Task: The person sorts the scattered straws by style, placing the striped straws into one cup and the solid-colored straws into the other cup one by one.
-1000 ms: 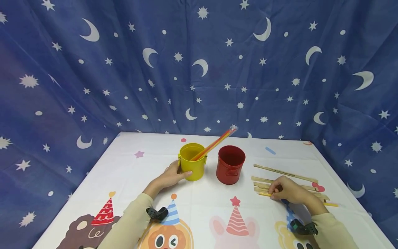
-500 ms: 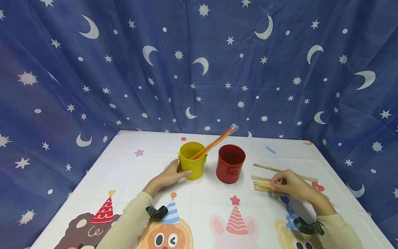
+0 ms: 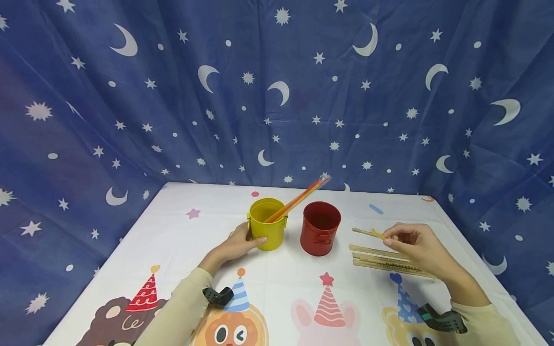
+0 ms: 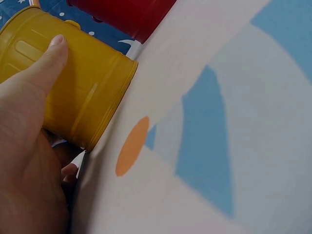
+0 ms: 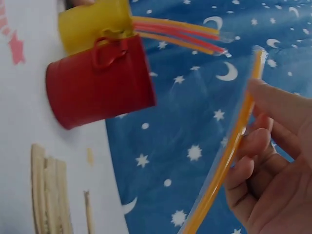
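Observation:
My left hand point(image 3: 237, 245) grips the small yellow bucket point(image 3: 273, 236) low on its side, thumb across the front in the left wrist view. Several orange and red straws point(image 3: 298, 201) in clear wrap lean out of that bucket toward the right. Just beside it stands a red bucket point(image 3: 319, 235) with a handle. On the right, my right hand point(image 3: 417, 245) pinches a yellow-orange straw point(image 5: 226, 161) in a clear wrapper between thumb and fingers, raised above the table. Below that hand lie several slim tan sticks point(image 3: 372, 260) with dark print, partly hidden by it.
A white tablecloth point(image 3: 207, 197) printed with party-hat animals covers the table. Behind its far edge hangs a dark blue curtain point(image 3: 303, 144) with moons and stars. One tan stick point(image 3: 362, 231) lies apart, farther back than the others.
My right hand has lifted the yellow straw from beside the tan sticks and moved it up and away from me. The left hand and both buckets have stayed in place.

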The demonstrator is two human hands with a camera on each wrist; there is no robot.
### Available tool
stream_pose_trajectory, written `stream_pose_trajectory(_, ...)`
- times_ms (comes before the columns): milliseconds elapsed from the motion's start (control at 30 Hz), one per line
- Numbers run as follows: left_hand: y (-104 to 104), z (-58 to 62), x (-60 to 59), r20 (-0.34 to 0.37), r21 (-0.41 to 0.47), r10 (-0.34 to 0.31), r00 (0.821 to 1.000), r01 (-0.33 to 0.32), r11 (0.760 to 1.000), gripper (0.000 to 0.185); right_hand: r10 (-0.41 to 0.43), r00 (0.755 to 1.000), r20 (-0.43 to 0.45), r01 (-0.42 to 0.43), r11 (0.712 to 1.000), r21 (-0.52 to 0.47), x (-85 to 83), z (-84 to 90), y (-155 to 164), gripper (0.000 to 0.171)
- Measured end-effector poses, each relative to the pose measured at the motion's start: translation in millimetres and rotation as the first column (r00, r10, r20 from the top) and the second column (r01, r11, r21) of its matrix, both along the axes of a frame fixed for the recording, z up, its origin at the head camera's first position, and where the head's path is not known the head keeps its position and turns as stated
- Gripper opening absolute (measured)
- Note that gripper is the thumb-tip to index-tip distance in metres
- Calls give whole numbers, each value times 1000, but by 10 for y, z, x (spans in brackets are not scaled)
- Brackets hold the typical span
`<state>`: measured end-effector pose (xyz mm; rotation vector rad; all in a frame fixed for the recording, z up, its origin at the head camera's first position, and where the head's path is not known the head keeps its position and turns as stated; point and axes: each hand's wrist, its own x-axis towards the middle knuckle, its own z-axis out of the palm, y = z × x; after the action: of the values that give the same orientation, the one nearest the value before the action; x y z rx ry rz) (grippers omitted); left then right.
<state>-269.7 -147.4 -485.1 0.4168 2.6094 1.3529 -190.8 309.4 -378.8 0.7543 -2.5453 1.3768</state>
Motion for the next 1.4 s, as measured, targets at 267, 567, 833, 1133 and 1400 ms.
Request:
stream_pose_trajectory(267,-8,20,11,4,7,-1,1000,1,1000,86,101,995,-6,-96,925,-368,140,151,13,28)
stream_pose_trajectory(567,16,3,40,19,-3,4,1000,-4,1000,88,452,891,-41,-338,599,-726,144,162,69,39)
stream_pose_trajectory(833,10,25,37,19,4,-6,1000,6,1000,88,532,841,-98,-372,438,-819,97,123,42,40)
stream_pose_trajectory(1133,5,36,38,19,-7,31,999,-31,1000,89,515,856,-53,-314,435,-844,104,284,-134,40)
stream_pose_trajectory(1400,21,38,38,25,-6,19,1000,-19,1000,90,620,762,-187,-418,250,-873,50,546,-459,36)
